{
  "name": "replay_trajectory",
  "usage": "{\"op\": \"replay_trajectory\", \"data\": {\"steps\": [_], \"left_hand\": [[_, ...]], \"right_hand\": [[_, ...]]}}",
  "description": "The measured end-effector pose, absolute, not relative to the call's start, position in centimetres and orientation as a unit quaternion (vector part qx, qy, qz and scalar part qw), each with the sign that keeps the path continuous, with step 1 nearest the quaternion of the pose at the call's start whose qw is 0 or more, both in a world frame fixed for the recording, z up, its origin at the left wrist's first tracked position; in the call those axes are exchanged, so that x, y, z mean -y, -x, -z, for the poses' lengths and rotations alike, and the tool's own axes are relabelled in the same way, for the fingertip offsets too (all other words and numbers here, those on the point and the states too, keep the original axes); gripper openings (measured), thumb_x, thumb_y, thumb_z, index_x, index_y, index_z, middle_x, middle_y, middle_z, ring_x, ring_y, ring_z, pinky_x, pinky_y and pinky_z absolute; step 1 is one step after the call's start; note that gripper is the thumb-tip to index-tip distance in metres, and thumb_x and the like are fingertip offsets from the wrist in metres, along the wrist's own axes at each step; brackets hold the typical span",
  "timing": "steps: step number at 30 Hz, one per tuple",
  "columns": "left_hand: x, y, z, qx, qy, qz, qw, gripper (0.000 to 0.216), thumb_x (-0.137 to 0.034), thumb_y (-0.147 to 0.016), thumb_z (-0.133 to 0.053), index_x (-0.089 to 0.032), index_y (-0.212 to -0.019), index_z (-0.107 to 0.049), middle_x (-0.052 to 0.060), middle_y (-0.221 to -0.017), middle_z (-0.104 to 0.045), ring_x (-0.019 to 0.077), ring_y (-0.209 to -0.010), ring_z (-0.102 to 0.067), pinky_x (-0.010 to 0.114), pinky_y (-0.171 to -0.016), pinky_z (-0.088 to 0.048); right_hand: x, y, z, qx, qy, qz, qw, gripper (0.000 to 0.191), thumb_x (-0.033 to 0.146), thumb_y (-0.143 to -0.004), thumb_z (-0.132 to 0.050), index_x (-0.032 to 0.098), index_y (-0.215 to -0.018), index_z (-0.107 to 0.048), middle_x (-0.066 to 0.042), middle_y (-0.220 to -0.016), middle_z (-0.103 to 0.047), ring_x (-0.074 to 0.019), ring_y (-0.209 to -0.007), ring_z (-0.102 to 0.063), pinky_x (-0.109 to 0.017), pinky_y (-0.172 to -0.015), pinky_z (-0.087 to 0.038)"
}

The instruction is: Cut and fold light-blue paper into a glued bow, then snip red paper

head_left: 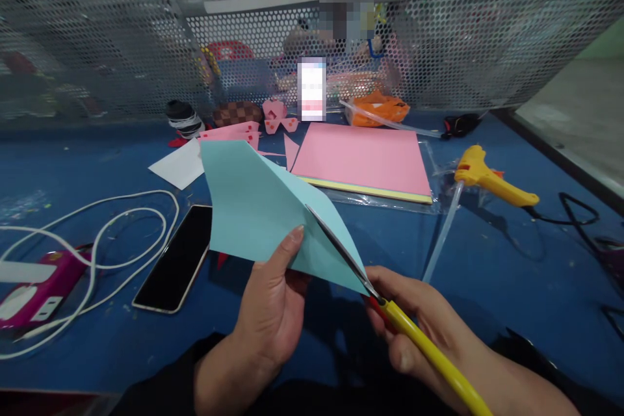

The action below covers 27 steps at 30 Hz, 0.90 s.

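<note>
A sheet of light blue paper (248,201) is held up over the blue table, bent along its middle. My left hand (273,312) pinches its lower edge, thumb on top and fingers underneath. In my right hand (419,325) is a pair of scissors (419,335) with yellow and red handles. One blade lies over the paper's right part, its tip near the middle of the sheet; the other blade is hidden behind the paper. My right fingers wrap around the handles.
A stack of pink paper (363,159) lies behind the sheet. To the right is a yellow glue gun (492,179) with a cord. A dark phone (175,260), a white cable (166,214) and a magenta device (46,292) lie left. Pink cutouts (280,125) sit before the perforated metal panel (253,26).
</note>
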State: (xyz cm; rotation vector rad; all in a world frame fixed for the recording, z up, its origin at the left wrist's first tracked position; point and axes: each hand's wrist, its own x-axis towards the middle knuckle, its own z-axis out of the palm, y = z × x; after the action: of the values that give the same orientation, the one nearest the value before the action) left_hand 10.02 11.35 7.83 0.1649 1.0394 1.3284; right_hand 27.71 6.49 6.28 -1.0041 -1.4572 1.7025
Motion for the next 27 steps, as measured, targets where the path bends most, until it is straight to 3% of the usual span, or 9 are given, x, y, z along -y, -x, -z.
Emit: {"op": "replay_trajectory", "data": {"steps": [8, 20, 27], "left_hand": [[-11.41, -10.15, -7.7, -0.453, -0.079, -0.585, 0.668, 0.039, -0.016, -0.074, -0.081, -0.021, -0.111, -0.072, 0.003, -0.105, -0.076, 0.0165, -0.09, -0.07, 0.025, -0.077, -0.06], [-11.11, -10.14, -8.07, -0.442, -0.082, -0.601, 0.66, 0.045, -0.011, -0.072, -0.08, -0.021, -0.115, -0.07, 0.003, -0.102, -0.077, 0.0177, -0.092, -0.071, 0.029, -0.085, -0.058], [-11.16, -9.97, -7.94, -0.447, -0.077, -0.599, 0.66, 0.049, -0.009, -0.071, -0.081, -0.021, -0.117, -0.069, 0.003, -0.101, -0.077, 0.0176, -0.089, -0.071, 0.027, -0.079, -0.059]], "right_hand": [[-6.84, -27.5, -6.76, 0.563, 0.391, -0.647, 0.334, 0.053, 0.066, -0.077, -0.069, 0.019, -0.101, -0.064, 0.007, -0.068, -0.04, -0.0094, -0.058, -0.029, -0.022, -0.048, -0.027], [-6.86, -27.36, -6.26, 0.597, 0.408, -0.588, 0.362, 0.028, 0.046, -0.082, -0.073, 0.021, -0.094, -0.067, 0.008, -0.064, -0.037, -0.0083, -0.055, -0.027, -0.021, -0.048, -0.03], [-6.95, -27.61, -6.08, 0.607, 0.421, -0.578, 0.347, 0.015, 0.03, -0.081, -0.073, 0.021, -0.09, -0.065, 0.007, -0.065, -0.043, -0.0084, -0.056, -0.032, -0.021, -0.048, -0.03]]}}
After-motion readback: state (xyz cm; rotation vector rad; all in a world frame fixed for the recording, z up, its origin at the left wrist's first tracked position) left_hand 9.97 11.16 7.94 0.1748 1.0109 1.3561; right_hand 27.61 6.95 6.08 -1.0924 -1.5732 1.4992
